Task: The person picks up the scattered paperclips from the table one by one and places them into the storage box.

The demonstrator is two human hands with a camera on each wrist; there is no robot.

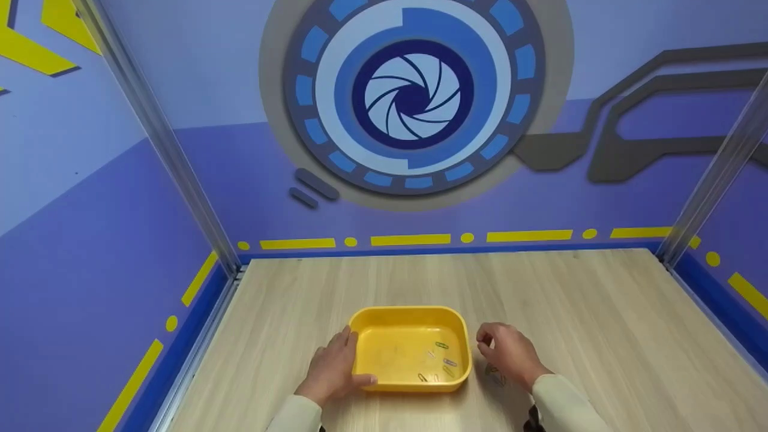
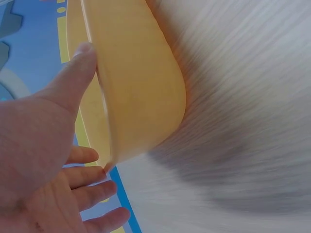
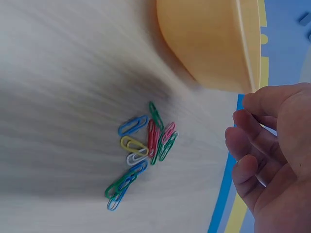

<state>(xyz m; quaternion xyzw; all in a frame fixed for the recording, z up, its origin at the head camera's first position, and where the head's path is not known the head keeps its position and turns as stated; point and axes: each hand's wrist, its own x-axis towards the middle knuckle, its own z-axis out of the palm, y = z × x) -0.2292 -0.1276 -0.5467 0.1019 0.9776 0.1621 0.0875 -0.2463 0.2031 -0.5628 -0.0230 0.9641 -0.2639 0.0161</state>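
Head view: yellow box point(image 1: 387, 354), lower ctr. of frame, on wood-grain table point(image 1: 282, 300); box upright, w/ several paper clips point(image 1: 441, 345), incl. one green & one purple, toward its R side. L hand point(image 1: 332, 367) at box's L near corner, grasping box: thumb over near rim, fingers along L side. R hand point(image 1: 510, 351), lower R of ctr., just beside box's R side; fingers loosely bent, grip released. R wrist view: loose clips point(image 3: 152, 138) on table, approx. ctr. of frame, some overlapping; colors incl. red, yellow, white, pink, blue, green. Box at upper R there, R hand at lower R. Pale sleeve point(image 1: 567, 402) on R arm, lower R in head view. Back wall point(image 1: 222, 156) w/ round blue design, upper ctr.
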